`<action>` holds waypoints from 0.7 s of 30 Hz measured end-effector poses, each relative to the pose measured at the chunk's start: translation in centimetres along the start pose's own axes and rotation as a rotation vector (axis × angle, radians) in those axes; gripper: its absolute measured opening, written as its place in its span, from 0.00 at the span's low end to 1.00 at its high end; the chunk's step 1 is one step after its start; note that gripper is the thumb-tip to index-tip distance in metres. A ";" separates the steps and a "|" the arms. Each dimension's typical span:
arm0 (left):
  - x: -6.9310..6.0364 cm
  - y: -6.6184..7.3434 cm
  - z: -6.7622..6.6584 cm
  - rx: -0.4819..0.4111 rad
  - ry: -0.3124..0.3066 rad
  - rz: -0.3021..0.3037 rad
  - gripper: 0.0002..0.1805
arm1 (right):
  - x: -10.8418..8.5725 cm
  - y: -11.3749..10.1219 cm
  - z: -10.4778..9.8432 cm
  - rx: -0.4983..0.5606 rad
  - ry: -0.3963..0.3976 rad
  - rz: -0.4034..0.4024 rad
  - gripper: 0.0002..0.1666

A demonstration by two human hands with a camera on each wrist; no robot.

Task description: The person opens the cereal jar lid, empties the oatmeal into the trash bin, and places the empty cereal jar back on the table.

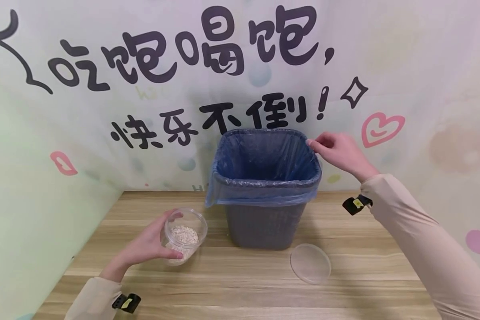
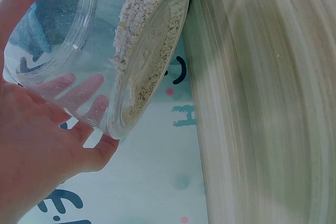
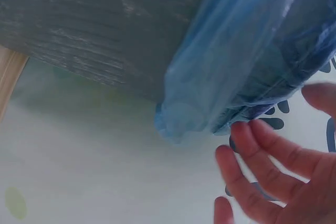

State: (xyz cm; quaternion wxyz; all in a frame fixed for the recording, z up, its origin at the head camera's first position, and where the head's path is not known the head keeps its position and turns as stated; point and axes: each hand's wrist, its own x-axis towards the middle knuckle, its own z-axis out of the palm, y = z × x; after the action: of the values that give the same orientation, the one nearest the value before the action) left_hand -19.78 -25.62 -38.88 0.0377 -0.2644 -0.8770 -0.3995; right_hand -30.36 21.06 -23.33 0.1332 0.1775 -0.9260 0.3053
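My left hand [image 1: 154, 240] grips a clear plastic jar [image 1: 182, 248] part-filled with pale, oat-like flakes [image 1: 185, 234]. The jar has no lid on and is tilted, left of the bin; the left wrist view shows its round base [image 2: 155, 61] and the fingers around its side. A dark grey bin [image 1: 264, 224] stands upright, lined with a blue plastic bag [image 1: 264, 193] folded over its rim. At the bin's right rim is my right hand [image 1: 342, 151]. In the right wrist view its fingertips [image 3: 242, 129] are at the bag's edge, thumb apart from them.
A round translucent lid [image 1: 310, 264] lies on the wood-grain table [image 1: 232, 289], in front of the bin on the right. Behind the bin hangs a printed wall cloth [image 1: 176, 93] with large dark characters.
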 end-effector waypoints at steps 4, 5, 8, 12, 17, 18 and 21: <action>0.1 -0.1 0.1 0.001 0.008 -0.006 0.57 | 0.7 -0.4 -0.3 -0.066 -0.053 0.027 0.29; 0.1 -0.1 0.1 0.003 0.010 -0.001 0.57 | 0.9 -0.4 -0.3 -0.080 -0.066 0.024 0.27; 0.1 0.0 0.2 0.010 0.009 0.012 0.57 | 1.3 -0.2 -0.3 -0.126 -0.099 -0.014 0.21; -0.1 0.1 0.2 -0.012 0.003 0.009 0.56 | 1.6 0.2 -0.4 -0.156 -0.130 -0.072 0.16; -0.2 0.3 0.0 -0.013 -0.003 0.007 0.57 | 2.1 0.5 -0.3 -0.174 -0.149 -0.133 0.14; -0.1 0.3 -0.1 -0.012 -0.003 0.007 0.57 | 2.1 0.5 -0.3 -0.178 -0.147 -0.140 0.14; 0.1 0.5 -0.5 -0.004 -0.001 0.011 0.58 | 2.4 0.5 -0.2 -0.178 -0.147 -0.145 0.13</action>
State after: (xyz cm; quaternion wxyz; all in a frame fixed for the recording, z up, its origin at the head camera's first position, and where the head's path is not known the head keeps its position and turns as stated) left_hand -19.66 -25.63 -38.19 0.0391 -0.2694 -0.8748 -0.4008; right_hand -32.68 21.02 -22.60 0.1018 0.2533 -0.9415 0.1975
